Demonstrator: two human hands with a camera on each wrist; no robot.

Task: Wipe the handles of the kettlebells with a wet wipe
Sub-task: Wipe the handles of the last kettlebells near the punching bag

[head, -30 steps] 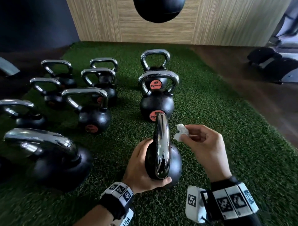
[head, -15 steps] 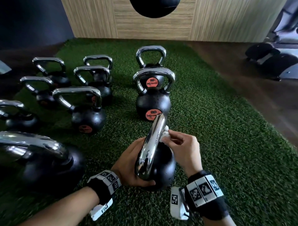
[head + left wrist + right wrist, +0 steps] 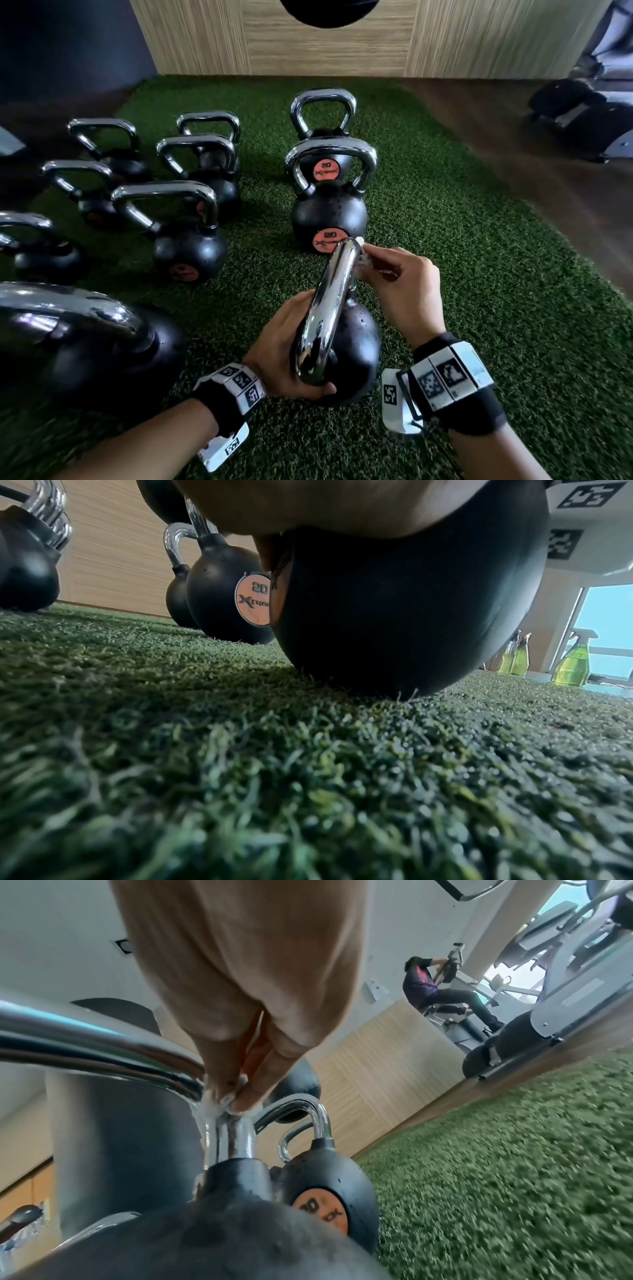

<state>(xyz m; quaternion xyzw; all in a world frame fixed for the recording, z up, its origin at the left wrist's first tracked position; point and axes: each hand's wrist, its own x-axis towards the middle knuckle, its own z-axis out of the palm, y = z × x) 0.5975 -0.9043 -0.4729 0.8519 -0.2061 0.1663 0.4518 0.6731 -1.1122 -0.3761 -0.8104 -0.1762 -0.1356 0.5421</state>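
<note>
A black kettlebell point(image 3: 356, 346) with a chrome handle point(image 3: 329, 305) stands on the green turf in front of me. My left hand point(image 3: 291, 346) cups the ball's left side, thumb curled under its near face; the same kettlebell point(image 3: 404, 601) fills the left wrist view. My right hand point(image 3: 397, 287) pinches a small white wet wipe point(image 3: 361, 251) against the far end of the handle. Seen from the right wrist, the fingertips point(image 3: 240, 1096) press the wipe point(image 3: 212, 1107) onto the chrome bend point(image 3: 178, 1074) where the handle turns down.
Just beyond stand two kettlebells point(image 3: 329, 212) marked 20. Several more kettlebells point(image 3: 185, 240) crowd the left, a big one point(image 3: 102, 346) nearest. Wood flooring point(image 3: 548, 192) borders the turf on the right. Spray bottles point(image 3: 572, 658) stand far off. A person point(image 3: 441, 993) sits on a machine.
My right hand carried the wipe from beside the handle onto its far end and now presses it there. The handle's top has tipped to the right. The left hand stays on the ball.
</note>
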